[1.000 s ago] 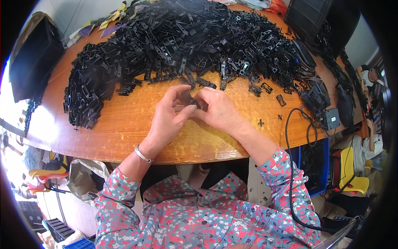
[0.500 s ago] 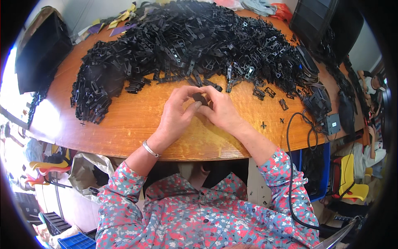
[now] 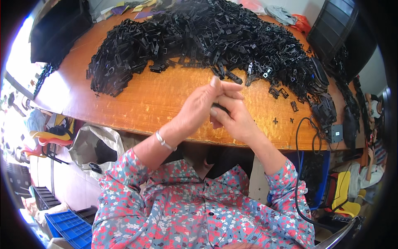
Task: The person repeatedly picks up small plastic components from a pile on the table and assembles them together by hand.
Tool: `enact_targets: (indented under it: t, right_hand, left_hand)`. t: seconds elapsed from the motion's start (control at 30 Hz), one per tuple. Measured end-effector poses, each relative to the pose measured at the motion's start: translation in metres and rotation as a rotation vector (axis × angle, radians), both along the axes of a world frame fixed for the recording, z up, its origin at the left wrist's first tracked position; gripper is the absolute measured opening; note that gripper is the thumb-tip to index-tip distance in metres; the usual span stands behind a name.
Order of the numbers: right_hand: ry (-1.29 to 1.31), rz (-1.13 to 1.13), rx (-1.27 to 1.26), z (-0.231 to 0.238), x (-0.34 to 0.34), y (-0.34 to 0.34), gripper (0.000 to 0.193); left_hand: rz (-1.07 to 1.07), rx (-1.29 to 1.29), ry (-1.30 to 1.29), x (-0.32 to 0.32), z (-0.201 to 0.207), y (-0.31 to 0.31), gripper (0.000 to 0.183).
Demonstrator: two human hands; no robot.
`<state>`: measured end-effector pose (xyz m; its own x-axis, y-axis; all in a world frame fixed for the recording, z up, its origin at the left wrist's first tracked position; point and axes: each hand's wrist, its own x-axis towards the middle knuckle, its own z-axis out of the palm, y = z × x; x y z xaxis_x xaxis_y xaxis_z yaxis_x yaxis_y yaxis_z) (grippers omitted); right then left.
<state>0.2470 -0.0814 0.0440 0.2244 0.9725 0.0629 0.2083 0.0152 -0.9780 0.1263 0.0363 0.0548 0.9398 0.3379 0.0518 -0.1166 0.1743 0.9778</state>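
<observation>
My two hands meet above the wooden table (image 3: 166, 93), close to its front edge. My right hand (image 3: 237, 118) is closed, thumb bent over a small black plastic part (image 3: 222, 108), which is mostly hidden between the hands. Against the right hand's fingers rests my left hand (image 3: 200, 103), its fingers stretched out and its thumb pointing up. A large heap of black plastic clips (image 3: 199, 37) curves across the table beyond the hands. One loose black clip (image 3: 234, 77) lies just past my fingertips.
Small black cross-shaped pieces (image 3: 275, 120) lie to the right, near a grey box (image 3: 336, 133) with a black cable (image 3: 299, 157). Dark crates (image 3: 333, 29) stand at the back right. An open sack (image 3: 89, 139) sits below the table's left; a yellow chair (image 3: 342, 193) is at right.
Both hands had their fingertips around the black part. Now the left fingers are straightened, and the part sits in the right hand. The whole view has shifted, with the table sitting higher.
</observation>
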Motion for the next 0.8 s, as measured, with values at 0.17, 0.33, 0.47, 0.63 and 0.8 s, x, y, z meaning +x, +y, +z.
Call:
enact_targets:
  t: [0.17, 0.33, 0.47, 0.63, 0.8]
  right_hand:
    - [-0.053, -0.011, 0.019, 0.003, -0.029, -0.019, 0.018]
    - [0.130, 0.117, -0.181, 0.011, -0.037, -0.011, 0.025]
    - [0.293, 0.150, -0.125, -0.005, -0.039, -0.021, 0.026]
    - [0.247, 0.069, -0.113, -0.017, -0.048, -0.025, 0.026]
    - [0.237, 0.051, -0.099, -0.024, -0.068, -0.019, 0.025]
  left_hand:
    - [0.079, 0.099, -0.023, -0.025, 0.001, -0.025, 0.074]
    - [0.288, -0.340, -0.145, -0.027, -0.015, -0.008, 0.059]
    - [0.293, -0.355, -0.126, -0.043, -0.013, -0.002, 0.049]
    - [0.325, -0.362, -0.093, -0.052, -0.024, -0.009, 0.047]
    - [0.513, -0.183, -0.069, -0.062, -0.026, -0.018, 0.042]
